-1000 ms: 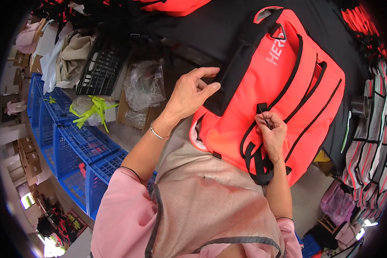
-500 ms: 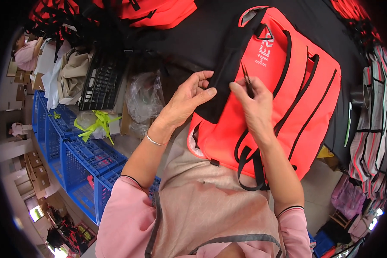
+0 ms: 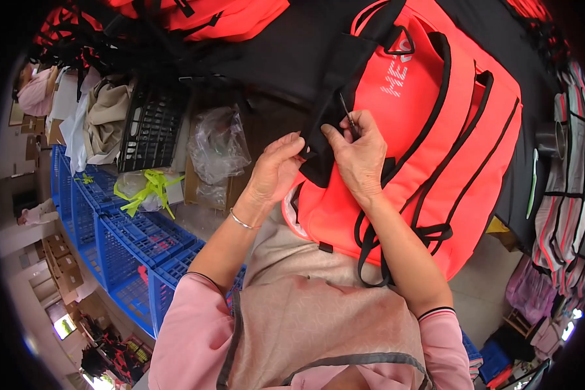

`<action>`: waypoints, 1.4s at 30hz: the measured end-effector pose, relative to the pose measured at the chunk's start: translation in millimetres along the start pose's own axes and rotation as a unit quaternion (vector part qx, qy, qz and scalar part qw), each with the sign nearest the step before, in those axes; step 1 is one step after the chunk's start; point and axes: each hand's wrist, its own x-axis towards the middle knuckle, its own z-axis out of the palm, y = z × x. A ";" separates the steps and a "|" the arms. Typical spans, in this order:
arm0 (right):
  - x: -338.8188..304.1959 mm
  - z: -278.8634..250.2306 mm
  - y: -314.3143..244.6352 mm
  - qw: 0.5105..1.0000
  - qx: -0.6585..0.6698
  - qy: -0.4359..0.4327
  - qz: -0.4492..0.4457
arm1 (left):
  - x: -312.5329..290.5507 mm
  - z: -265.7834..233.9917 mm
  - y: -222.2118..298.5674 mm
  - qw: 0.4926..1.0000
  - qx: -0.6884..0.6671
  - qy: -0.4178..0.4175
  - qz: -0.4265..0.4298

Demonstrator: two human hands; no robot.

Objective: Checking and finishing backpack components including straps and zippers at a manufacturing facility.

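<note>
A bright coral-red backpack (image 3: 409,130) with black trim lies across the dark table in front of me. Along its left side runs a black fabric panel (image 3: 336,91). My left hand (image 3: 274,166) pinches the outer edge of this panel, its fingertips partly hidden by the cloth. Between the fingers of my right hand (image 3: 359,156) is a slim pair of pointed snips or tweezers (image 3: 346,112), tips pointing up and away from me. The right thumb and fingertips rest at the black panel, close to my left fingers. Black straps (image 3: 365,253) hang over the backpack's near edge.
Blue plastic crates (image 3: 127,240) stand at the left, near a black basket (image 3: 151,127) and clear plastic bags (image 3: 218,146). More red bags (image 3: 234,19) lie at the far side. Striped grey pieces (image 3: 559,214) hang at the right beside a dark cup (image 3: 550,140).
My right hand has moved left, bringing the pointed tool to the black panel. My left fingers have closed on the panel's edge. The backpack has shifted slightly.
</note>
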 end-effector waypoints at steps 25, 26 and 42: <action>0.1 -8.7 27.5 0.998 0.037 -0.043 -0.031 | -9.0 -10.9 -7.6 0.914 0.405 0.025 -0.017; 0.7 -10.4 25.2 0.993 0.095 -0.064 0.007 | -9.3 -9.0 -7.4 0.909 0.410 0.070 -0.024; 2.8 -27.5 -33.7 0.995 0.002 -0.094 0.022 | -42.4 30.6 -3.0 0.862 0.457 0.128 0.181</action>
